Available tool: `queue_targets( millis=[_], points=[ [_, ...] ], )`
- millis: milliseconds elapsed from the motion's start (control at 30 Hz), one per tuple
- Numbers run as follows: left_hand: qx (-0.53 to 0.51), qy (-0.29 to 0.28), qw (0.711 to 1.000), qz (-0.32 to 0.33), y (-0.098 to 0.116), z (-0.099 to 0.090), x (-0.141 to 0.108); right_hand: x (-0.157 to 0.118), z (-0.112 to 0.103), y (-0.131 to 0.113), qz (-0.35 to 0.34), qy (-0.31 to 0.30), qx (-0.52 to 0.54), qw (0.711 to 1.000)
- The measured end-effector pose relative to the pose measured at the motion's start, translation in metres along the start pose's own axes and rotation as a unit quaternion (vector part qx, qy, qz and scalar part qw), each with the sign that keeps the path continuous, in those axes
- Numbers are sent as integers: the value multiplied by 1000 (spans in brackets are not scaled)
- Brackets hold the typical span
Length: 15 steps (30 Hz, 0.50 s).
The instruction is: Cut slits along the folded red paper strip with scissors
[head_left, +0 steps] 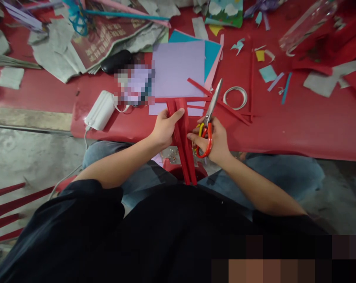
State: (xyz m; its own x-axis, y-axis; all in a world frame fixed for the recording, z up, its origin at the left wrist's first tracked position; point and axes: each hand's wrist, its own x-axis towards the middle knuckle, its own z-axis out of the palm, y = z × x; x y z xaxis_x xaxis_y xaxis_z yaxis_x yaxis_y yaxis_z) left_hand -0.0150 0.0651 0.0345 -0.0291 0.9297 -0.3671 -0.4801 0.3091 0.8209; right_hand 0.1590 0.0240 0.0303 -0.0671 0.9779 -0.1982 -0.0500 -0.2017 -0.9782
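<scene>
My left hand [165,127] is closed on a long folded strip of red paper [182,137], its thumb pressed on top near the upper end. The strip hangs down over the table's front edge toward my lap. My right hand [218,141] holds scissors [209,122] with red and yellow handles, blades pointing up and away, just right of the strip. Beyond my hands lie a purple sheet [179,68], a blue sheet [211,55] under it, and several thin red strips [235,112].
On the red table [284,129] are a roll of tape [235,98], a white power bank [100,110] with a cable, a black object [117,61], crumpled newspaper [56,51], paper scraps [268,74] and a clear plastic bottle [307,25].
</scene>
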Motion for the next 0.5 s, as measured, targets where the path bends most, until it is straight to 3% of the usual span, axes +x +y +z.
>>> queue_targets(
  millis=[167,500],
  points=[
    [10,-35,999,-5,-4,-1,-3,5,7,-4,6,-27,13,1000],
    [44,-139,987,-67,-5,2,-18,27,-14,-5,-70,48,2,996]
  ],
)
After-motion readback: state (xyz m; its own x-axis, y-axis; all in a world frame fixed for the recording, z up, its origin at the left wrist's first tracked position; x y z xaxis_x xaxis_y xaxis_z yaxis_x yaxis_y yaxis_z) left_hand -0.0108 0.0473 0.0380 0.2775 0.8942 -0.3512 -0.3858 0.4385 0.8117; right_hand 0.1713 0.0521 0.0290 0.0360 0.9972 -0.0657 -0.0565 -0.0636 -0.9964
